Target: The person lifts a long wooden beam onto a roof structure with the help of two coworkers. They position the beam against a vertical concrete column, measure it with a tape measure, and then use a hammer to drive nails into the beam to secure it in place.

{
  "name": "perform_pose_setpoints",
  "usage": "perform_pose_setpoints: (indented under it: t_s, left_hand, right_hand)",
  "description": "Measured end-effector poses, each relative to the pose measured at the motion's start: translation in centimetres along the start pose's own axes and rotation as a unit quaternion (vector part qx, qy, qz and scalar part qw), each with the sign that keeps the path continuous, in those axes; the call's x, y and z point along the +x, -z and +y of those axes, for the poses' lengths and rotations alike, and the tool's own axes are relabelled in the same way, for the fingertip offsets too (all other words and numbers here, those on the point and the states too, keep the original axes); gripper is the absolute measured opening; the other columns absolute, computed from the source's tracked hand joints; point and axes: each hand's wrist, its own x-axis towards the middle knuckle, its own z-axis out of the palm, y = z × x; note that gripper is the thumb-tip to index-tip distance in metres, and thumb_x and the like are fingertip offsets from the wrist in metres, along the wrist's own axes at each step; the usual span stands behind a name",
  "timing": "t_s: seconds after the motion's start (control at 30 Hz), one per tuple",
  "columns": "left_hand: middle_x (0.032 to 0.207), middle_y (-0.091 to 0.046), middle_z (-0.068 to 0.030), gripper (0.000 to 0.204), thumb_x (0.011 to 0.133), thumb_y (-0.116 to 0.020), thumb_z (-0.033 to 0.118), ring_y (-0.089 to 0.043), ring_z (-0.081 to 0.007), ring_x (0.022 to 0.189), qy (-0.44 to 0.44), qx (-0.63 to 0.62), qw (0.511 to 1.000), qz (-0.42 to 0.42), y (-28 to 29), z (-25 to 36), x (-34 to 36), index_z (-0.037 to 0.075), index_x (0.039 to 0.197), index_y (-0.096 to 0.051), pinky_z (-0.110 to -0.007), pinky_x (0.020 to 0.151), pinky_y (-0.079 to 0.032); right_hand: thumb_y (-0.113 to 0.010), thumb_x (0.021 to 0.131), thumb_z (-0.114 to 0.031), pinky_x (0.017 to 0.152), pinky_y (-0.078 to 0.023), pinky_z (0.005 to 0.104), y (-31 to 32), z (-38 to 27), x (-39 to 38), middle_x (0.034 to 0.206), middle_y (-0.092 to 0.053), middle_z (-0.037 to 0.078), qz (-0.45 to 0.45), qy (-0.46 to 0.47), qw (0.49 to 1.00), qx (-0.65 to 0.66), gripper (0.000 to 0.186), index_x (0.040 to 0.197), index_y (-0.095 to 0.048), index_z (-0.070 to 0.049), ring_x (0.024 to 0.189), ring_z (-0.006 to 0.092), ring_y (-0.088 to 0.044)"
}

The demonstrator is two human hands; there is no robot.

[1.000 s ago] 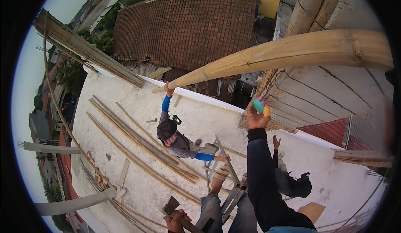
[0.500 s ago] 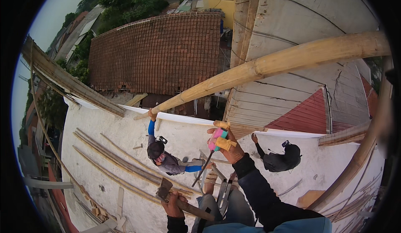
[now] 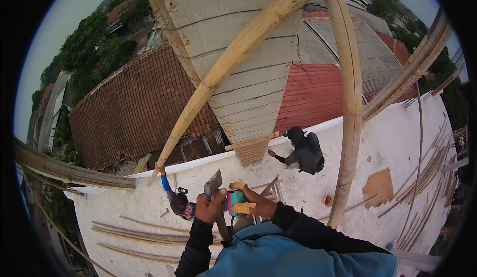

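My left hand (image 3: pixel 208 208) is closed round the wooden handle of a hatchet (image 3: pixel 212 183), just below its flat metal head, which points up. Close beside it, my right hand (image 3: pixel 258 203), with yellow glove fabric on some fingers, grips a tool with a pink and teal handle (image 3: pixel 237 200). The rest of that tool is mostly hidden. Ahead, a long bamboo pole (image 3: pixel 213 78) slants from upper right to lower left. A co-worker in a dark cap (image 3: pixel 178 203) holds its lower end with one raised hand. Neither of my hands touches this pole.
An upright bamboo post (image 3: pixel 348 103) stands to my right. A second co-worker in dark clothes (image 3: pixel 309 153) is below, near the pale slab's edge. Bamboo strips (image 3: pixel 144 235) lie at lower left, a brown board (image 3: pixel 377 187) at right. Beyond the edge are a tiled roof (image 3: pixel 134 108) and red metal roofing (image 3: pixel 313 95).
My view has turned to the right. Both hands have come closer together near my body; my right hand has drawn back from its outstretched reach, still gripping the pink and teal tool.
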Motion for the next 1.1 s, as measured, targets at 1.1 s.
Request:
perform_pose_setpoints:
  t_s: [1.1]
  left_hand:
    - [0.077, -0.068, -0.0082, 0.032, 0.089, -0.080, 0.023, -0.062, -0.0145, 0.061, 0.102, 0.056, 0.959, -0.257, -6.4, 5.1, 0.9, -0.004, 0.101, -0.070, -0.028, 0.057, -0.049]
  right_hand:
    - [-0.066, 0.101, -0.032, 0.105, -0.044, 0.0294, 3.2, -1.3, -11.0, 0.137, -0.052, 0.008, 0.007, 0.071, 0.994, 0.087, 0.070, 0.158, -0.033, -0.007, 0.125, 0.0176, -0.053]
